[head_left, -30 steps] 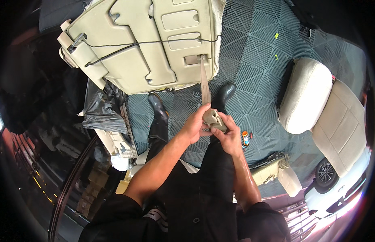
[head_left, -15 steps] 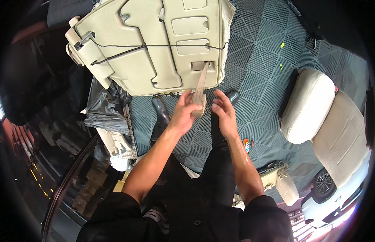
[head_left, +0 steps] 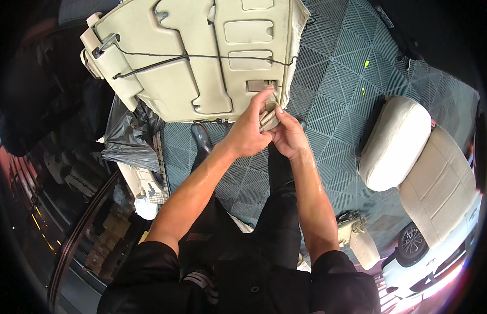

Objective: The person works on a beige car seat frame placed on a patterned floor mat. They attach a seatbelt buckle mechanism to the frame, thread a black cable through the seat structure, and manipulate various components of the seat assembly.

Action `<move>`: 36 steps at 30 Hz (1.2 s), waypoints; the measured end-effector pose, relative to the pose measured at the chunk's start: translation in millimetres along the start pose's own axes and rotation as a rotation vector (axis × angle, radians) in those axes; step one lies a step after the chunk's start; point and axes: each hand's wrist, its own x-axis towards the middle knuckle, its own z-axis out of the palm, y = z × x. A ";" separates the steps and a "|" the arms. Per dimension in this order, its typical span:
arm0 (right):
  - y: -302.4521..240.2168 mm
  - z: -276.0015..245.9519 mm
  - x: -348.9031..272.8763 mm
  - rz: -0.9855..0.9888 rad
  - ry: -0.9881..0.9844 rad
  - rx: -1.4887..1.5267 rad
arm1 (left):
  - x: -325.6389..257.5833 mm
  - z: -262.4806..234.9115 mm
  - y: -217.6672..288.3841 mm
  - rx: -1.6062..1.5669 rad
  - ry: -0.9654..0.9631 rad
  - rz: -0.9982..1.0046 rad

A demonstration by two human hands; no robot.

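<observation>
Both bare hands meet in front of a large cream moulded-plastic seat back (head_left: 154,78), near its lower right corner. Between them is a small beige belt piece (head_left: 268,120) of folded webbing and what may be a hard buckle, though the fingers cover too much of it to be sure. The left hand (head_left: 245,134) has its grip closed on the piece from the left, with the index finger reaching up toward a rectangular brown-grey recess (head_left: 256,86) in the panel. The right hand (head_left: 291,138) grips it from the right, its thumb laid along the upper right edge.

A thin black cord (head_left: 214,56) runs across the seat back, over its moulded channels. Below the panel's lower edge, a dark glossy boot (head_left: 201,138) stands on the grey-green textured tile floor (head_left: 338,70). To the left hangs a crumpled black plastic bag (head_left: 127,146).

Well apart on the right, a plump off-white seat cushion (head_left: 394,144) touches a flat beige stitched seat section (head_left: 440,186). Two small bright-yellow scraps (head_left: 366,64) lie on the tiles. At the lower right, a white car (head_left: 406,272) shows a dark spoked wheel (head_left: 412,241).
</observation>
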 end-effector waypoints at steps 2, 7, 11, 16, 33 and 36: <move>1.9 0.5 -0.2 -0.058 0.046 0.082 | 4.6 -2.1 -11.2 0.227 0.143 0.124; -11.9 -19.3 6.5 -0.185 0.186 0.237 | 4.6 0.7 -40.2 0.064 0.465 -0.357; -4.9 -34.5 13.3 -0.259 0.204 0.153 | 20.2 21.4 -52.1 -0.528 0.376 -0.729; -2.6 -49.6 13.1 -0.284 0.240 -0.050 | 45.8 51.6 -62.9 -0.404 0.492 -0.704; -26.9 -40.0 5.7 -0.047 0.507 -0.570 | 85.1 30.5 -72.6 -0.351 0.196 -0.793; -18.0 -43.2 10.4 -0.429 0.407 -1.053 | 92.4 25.8 -87.2 -0.421 0.170 -0.727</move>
